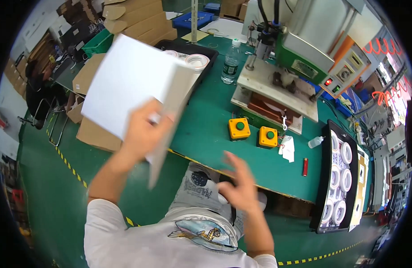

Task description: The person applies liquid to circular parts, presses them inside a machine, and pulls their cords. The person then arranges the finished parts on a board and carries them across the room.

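Note:
My left hand [145, 127] grips the lower edge of a large white cardboard piece [125, 73], with a thumb and curled fingers showing. A grey-brown strip [177, 89] runs down the right side of that piece; blur hides whether it is a flat sheet or a box. The cardboard is tilted up above the table's left end and partly covers a black tray [210, 54] with white rings [197, 61]. My right hand [239, 183] hangs over the table's front edge, blurred, its fingers apart and nothing in it.
A press [286, 85] stands on the green table [201, 125], behind two yellow button boxes [238, 128] [267, 136]. A water bottle [231, 62], small white bottle [316, 142], tissue [287, 148] and red lighter-like object [305, 167] are around. Another black tray [323, 219] of rings lies right.

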`<state>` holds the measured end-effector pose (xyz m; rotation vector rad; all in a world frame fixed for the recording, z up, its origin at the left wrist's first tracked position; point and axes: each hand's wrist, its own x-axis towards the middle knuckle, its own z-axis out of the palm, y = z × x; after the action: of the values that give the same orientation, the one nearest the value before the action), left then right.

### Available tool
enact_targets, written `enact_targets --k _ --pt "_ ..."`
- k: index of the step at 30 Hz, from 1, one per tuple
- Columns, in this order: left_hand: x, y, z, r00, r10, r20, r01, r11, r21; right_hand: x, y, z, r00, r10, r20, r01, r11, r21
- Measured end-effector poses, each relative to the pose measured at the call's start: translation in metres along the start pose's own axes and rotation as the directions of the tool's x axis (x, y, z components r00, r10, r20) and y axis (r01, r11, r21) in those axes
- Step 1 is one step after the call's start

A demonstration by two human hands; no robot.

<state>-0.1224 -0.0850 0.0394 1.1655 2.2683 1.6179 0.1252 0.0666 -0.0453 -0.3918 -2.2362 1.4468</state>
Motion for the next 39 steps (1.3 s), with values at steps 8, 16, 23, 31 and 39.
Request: enact_targets --k 8,16,23,31,39 --pt "-0.062 0.014 0.13 0.918 -0.005 0.396 0.103 0.968 -0.227 -0.018 0.013 0.043 0.956 0.289 -0.051 -0.277 0.946 0.17" --pt "-0.116 0.029 0.177 0.569 0.564 0.598 -0.245 0.811 -0.531 -0.101 0.048 -0.045 0.833 0.315 -0.455 -0.39 0.918 -0.077" --pt "-0.134 0.019 0.184 0.296 0.636 0.712 0.105 0.72 -0.686 -0.253 0.028 -0.193 0.193 0.049 -0.98 0.219 0.971 0.092" --pt "-0.144 0.008 0.193 0.312 0.46 0.831 0.125 0.848 -0.516 -0.31 0.028 -0.296 0.132 0.188 -0.973 0.252 0.943 0.216" --pt "-0.143 -0.012 0.193 0.515 0.298 0.804 0.174 0.882 -0.438 -0.256 0.046 -0.338 -0.037 0.31 -0.95 -0.032 0.95 0.311"
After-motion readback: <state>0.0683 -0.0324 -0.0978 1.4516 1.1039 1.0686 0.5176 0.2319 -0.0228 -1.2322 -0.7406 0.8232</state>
